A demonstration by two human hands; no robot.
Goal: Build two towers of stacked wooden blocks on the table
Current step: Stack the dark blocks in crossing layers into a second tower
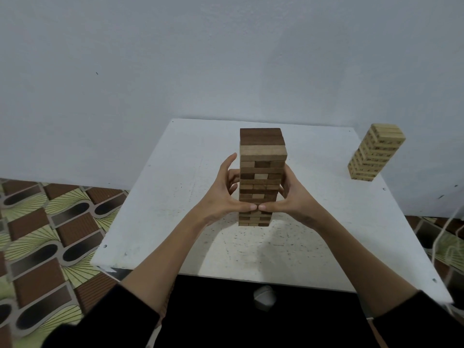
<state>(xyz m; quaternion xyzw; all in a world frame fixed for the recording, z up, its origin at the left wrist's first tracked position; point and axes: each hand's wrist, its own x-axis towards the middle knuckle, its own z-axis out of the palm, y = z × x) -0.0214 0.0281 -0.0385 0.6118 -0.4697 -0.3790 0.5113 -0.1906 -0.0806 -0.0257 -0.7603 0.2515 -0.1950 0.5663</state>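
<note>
dark tower: stood upright at mid-table, many layers of three blocks, mixed dark and pale brown; top layers darkest, a few pale blocks seen on the near face.
left hand: laid against the tower's left side, fingers mostly straight and spread, thumb run across the near face low down; tower is cupped, not lifted as far as can be told.
right hand: laid against the tower's right side, fingers wrapped behind and partly hidden, thumb run across the near face; thumb tips are met at the tower's front.
light tower: pale wood, stood near the table's far right corner, well apart from both hands; dark markings seen on block ends, too small to read.
table: white, speckled top, set against a pale wall.
sleeves: black, both forearms bare above them.
floor: patterned brown and green covering seen at left.
</note>
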